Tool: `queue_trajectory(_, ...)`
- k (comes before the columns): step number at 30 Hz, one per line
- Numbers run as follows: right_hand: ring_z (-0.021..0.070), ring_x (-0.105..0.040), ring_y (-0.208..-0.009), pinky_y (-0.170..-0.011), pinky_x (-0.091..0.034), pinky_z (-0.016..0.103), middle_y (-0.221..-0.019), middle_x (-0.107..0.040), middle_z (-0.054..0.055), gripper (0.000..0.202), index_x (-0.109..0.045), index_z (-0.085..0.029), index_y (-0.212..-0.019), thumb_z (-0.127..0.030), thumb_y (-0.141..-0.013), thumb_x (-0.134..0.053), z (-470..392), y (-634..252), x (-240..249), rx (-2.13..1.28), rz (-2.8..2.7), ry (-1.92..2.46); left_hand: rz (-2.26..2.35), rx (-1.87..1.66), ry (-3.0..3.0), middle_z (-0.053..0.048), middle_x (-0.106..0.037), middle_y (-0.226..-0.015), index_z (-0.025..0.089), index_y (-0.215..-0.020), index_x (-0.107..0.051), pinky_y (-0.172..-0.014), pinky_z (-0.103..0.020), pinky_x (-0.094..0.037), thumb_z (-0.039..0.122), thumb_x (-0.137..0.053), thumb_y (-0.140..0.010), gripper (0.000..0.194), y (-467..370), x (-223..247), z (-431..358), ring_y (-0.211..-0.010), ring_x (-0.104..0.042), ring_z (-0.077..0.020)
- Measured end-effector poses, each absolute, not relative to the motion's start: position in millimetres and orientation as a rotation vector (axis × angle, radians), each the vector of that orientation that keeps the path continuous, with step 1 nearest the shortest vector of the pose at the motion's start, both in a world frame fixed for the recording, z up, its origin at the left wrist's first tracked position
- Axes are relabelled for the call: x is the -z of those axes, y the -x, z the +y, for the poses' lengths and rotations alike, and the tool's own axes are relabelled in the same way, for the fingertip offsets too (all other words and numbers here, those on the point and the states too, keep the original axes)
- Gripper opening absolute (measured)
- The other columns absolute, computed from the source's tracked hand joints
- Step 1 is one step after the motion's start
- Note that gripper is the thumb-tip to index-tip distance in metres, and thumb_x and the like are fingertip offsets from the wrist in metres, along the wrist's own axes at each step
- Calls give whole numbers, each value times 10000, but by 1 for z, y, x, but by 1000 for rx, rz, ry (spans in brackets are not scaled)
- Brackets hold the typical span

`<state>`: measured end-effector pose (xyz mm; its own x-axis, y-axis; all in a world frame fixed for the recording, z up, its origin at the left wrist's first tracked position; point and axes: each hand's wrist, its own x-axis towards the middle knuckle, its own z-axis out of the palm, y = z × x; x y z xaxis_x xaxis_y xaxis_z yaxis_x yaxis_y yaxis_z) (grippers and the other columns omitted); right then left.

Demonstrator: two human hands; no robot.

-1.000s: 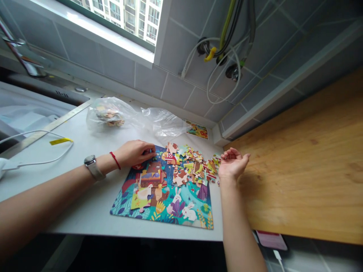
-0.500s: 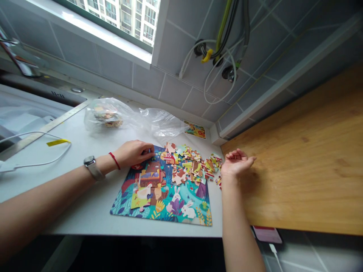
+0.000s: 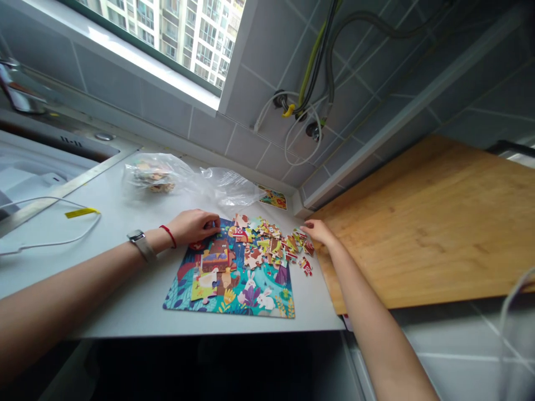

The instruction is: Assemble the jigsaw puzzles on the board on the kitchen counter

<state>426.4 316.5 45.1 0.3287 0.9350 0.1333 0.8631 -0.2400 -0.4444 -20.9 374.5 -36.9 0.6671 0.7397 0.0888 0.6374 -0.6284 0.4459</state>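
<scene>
My left hand [image 3: 195,227] rests at the upper left corner of a picture board [image 3: 175,298] printed with rabbits and plants. Its fingers are curled in, and whatever they hold is hidden. A chicken puzzle piece [image 3: 204,285] lies on the board, just below a group of brown and orange pieces [image 3: 217,260]. Loose jigsaw pieces [image 3: 271,248] are heaped over the board's upper right and onto the counter. At the right end of this heap, my right hand [image 3: 320,231] has its fingertips closed at the edge of a puzzle piece. One red piece [image 3: 306,267] lies apart below it.
A clear plastic bag [image 3: 154,175] with more pieces inside lies behind the board. Near the wall is a small colourful picture card [image 3: 272,197]. A wooden board [image 3: 418,223] borders the counter on the right; a white cable [image 3: 54,245] and sink [image 3: 45,161] are at left.
My right hand has turned over from palm up and moved left to the edge of the heap. My left hand stays at the board's corner. The view has shifted slightly.
</scene>
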Motion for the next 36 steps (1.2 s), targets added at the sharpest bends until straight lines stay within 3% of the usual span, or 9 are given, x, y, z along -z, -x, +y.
queue_trajectory(4, 257, -756, -957, -899, -563, 342, -966, -816, 98, 210, -817, -193, -1013, -293, -834, -771, 322, -416, -52, -216, -1873, 2317, 1074, -396, -2491, -25, -740, -783, 273, -978, -745, -614, -288, -355, 519, -532, -944, 327, 21, 38, 375, -685, -637, -211)
queue_trajectory(6, 246, -756, -963, -905, -556, 319, -994, -817, 82, 278, -816, -207, -1096, -275, -827, -791, 322, -407, -56, -292, -2052, 2340, 1068, -398, -2482, -24, -742, -783, 274, -973, -751, -615, -289, -360, 512, -543, -940, 318, 21, 37, 375, -684, -641, -212)
queue_trajectory(12, 281, -757, -953, -781, -561, 282, -1121, -792, 81, 685, -808, -238, -1157, -211, -500, -1002, 316, -384, -53, -481, -2445, 2404, 1078, -399, -2468, -32, -754, -803, 273, -976, -763, -631, -293, -381, 489, -566, -941, 295, 21, 34, 373, -710, -660, -219)
queue_trajectory(16, 324, -731, -1024, -843, -546, 316, -1137, -759, 127, 584, -803, -194, -1107, -207, -548, -971, 311, -382, -50, -393, -2530, 2406, 1089, -398, -2469, -29, -767, -825, 278, -987, -765, -631, -286, -391, 489, -571, -945, 289, 20, 33, 373, -729, -674, -217)
queue_trajectory(22, 250, -710, -976, -873, -522, 300, -1063, -766, 99, 378, -764, -177, -1074, -105, -704, -780, 298, -384, -49, -317, -2468, 2287, 1092, -400, -2479, -32, -773, -832, 273, -989, -770, -624, -282, -402, 502, -559, -937, 316, 20, 31, 372, -736, -678, -214)
queue_trajectory(26, 214, -690, -945, -891, -514, 299, -1020, -747, 89, 399, -744, -168, -1054, -9, -735, -564, 285, -382, -49, -233, -2290, 2196, 1082, -438, -2476, -34, -765, -804, 265, -963, -766, -609, -284, -387, 502, -556, -926, 318, 21, 30, 371, -718, -673, -213)
queue_trajectory(30, 204, -660, -818, -791, -515, 295, -880, -693, 63, 283, -723, -191, -813, -50, -706, -501, 274, -376, -55, -233, -2130, 2127, 1078, -453, -2490, -31, -772, -812, 269, -952, -765, -598, -277, -374, 507, -562, -927, 314, 21, 31, 372, -724, -677, -207)
queue_trajectory(33, 212, -633, -796, -782, -502, 306, -796, -648, 58, 171, -612, -213, -604, -99, -675, -508, 271, -368, -59, -261, -2030, 2085, 1084, -433, -2482, -33, -779, -844, 267, -964, -766, -606, -274, -373, 497, -565, -941, 306, 21, 31, 372, -736, -680, -208)
queue_trajectory(36, 208, -619, -770, -758, -502, 301, -725, -628, 43, 138, -549, -227, -559, -140, -659, -514, 270, -356, -57, -332, -1918, 2065, 1088, -413, -2472, -38, -782, -864, 267, -983, -771, -623, -276, -381, 496, -566, -949, 309, 21, 30, 372, -745, -681, -214)
